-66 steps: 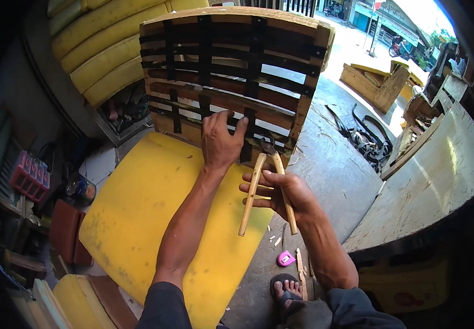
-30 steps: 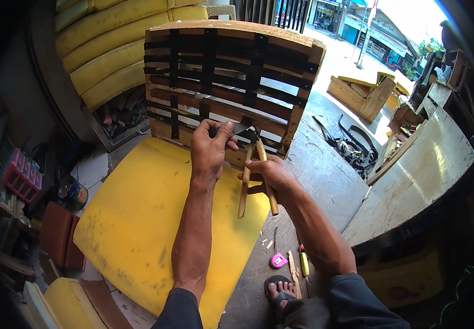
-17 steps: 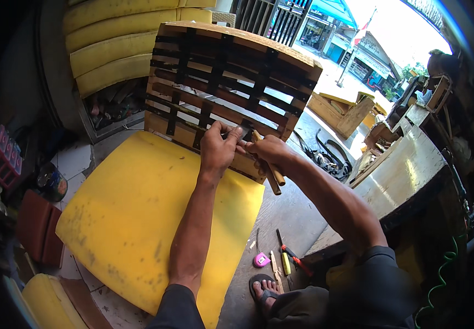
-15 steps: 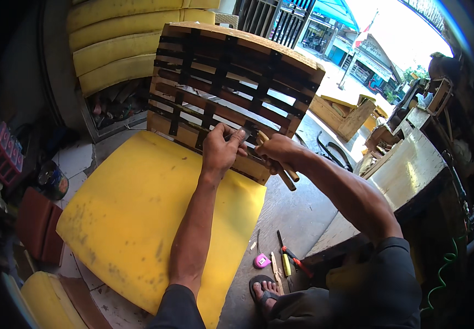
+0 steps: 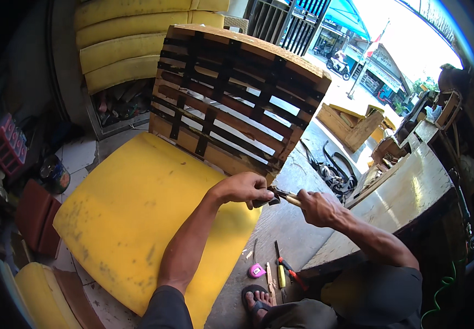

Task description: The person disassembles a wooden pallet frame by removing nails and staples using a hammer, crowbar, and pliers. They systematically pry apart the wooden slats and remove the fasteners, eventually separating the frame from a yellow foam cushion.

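A wooden seat frame [image 5: 297, 71] with dark webbing straps woven across it stands tilted at the far edge of a large yellow foam cushion [image 5: 133, 214]. My left hand [image 5: 245, 189] rests on the frame's lower right corner, fingers curled at the head of a wooden-handled tool [image 5: 282, 196]. My right hand [image 5: 316, 207] grips the tool's handle just to the right. The tool's metal head sits between both hands and is mostly hidden.
Yellow cushions [image 5: 122, 38] are stacked at the back left. On the concrete floor by my sandalled foot [image 5: 256, 301] lie a pink tape measure [image 5: 257, 270] and hand tools [image 5: 283, 271]. A wooden bench top [image 5: 407, 192] runs along the right. Loose straps [image 5: 333, 172] lie beyond.
Both hands have come lower and to the right, from the frame's bottom rail to its lower right corner. The tool's handles, earlier hanging down, now lie level in my right hand.
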Available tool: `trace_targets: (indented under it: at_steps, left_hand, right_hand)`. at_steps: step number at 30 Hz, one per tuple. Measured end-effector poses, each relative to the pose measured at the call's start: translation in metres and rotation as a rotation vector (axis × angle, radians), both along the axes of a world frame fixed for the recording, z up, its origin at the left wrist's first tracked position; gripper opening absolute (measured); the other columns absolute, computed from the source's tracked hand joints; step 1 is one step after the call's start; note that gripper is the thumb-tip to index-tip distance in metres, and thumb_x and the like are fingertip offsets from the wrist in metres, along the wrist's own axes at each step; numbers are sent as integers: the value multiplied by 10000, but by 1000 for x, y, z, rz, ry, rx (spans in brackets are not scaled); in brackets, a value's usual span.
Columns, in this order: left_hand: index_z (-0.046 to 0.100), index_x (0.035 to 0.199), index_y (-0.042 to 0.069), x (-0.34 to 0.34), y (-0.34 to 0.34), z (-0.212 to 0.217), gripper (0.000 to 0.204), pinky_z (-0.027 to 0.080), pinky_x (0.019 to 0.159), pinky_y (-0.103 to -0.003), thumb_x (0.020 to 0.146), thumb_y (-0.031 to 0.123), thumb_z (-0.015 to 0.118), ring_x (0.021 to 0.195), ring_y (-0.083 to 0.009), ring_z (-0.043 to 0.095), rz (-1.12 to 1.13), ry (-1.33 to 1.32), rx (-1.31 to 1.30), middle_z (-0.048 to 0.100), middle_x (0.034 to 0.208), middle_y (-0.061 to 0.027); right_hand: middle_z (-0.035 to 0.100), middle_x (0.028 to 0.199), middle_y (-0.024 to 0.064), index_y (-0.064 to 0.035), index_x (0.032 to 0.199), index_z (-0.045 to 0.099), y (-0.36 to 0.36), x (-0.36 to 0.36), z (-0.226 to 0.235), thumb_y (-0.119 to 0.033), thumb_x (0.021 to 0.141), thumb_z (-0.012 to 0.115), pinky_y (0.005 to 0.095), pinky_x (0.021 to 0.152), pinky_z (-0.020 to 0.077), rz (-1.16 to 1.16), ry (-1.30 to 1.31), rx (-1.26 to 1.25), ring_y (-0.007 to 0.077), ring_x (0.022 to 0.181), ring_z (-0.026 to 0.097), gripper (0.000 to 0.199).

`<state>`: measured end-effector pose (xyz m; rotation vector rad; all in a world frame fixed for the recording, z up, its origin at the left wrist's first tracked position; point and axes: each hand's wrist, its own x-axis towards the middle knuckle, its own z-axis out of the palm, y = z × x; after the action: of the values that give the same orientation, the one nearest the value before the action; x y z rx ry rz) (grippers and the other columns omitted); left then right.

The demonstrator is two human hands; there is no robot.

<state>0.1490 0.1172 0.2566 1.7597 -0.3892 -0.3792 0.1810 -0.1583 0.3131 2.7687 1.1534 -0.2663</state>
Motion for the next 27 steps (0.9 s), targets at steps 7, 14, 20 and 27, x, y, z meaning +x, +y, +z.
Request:
trace_targets:
  at_steps: [7, 14, 20, 27]
  left_hand:
    - [635, 950, 15, 3, -25, -9, 307, 493, 666, -310, 970, 320, 659, 723, -130, 591, 18, -208, 245, 632, 799, -35]
    - [634, 1058, 38, 29, 0, -25, 257, 462, 523, -255, 1000, 289, 626, 593, -87, 574, 851, -71, -346, 626, 805, -29]
    - [651, 1015, 32, 68, -5, -17, 338, 381, 433, -252, 961, 363, 685, 478, -77, 508, 1074, -250, -311, 570, 654, -3]
    - [708, 890, 31, 89, 25, -12, 236, 331, 416, -242, 918, 263, 744, 448, -69, 458, 1031, -7, -428, 576, 644, 2]
  right_hand:
    - [657, 827, 133, 52, 1099, 558, -113, -107, -153, -103, 941, 581, 367, 600, 557, -1069, 665, 933, 201, 693, 667, 223]
    - [696, 955, 146, 28, 1079, 664, -162, -188, -251, -122, 907, 659, 406, 741, 521, -1313, 1096, 743, 245, 847, 678, 228]
    - [709, 1004, 150, 23, 1144, 648, -172, -184, -259, -109, 847, 689, 406, 810, 517, -1227, 905, 655, 264, 918, 681, 328]
    - [683, 1141, 161, 5, 1281, 585, -162, -180, -235, -92, 844, 677, 407, 866, 510, -1166, 887, 771, 257, 1022, 661, 457]
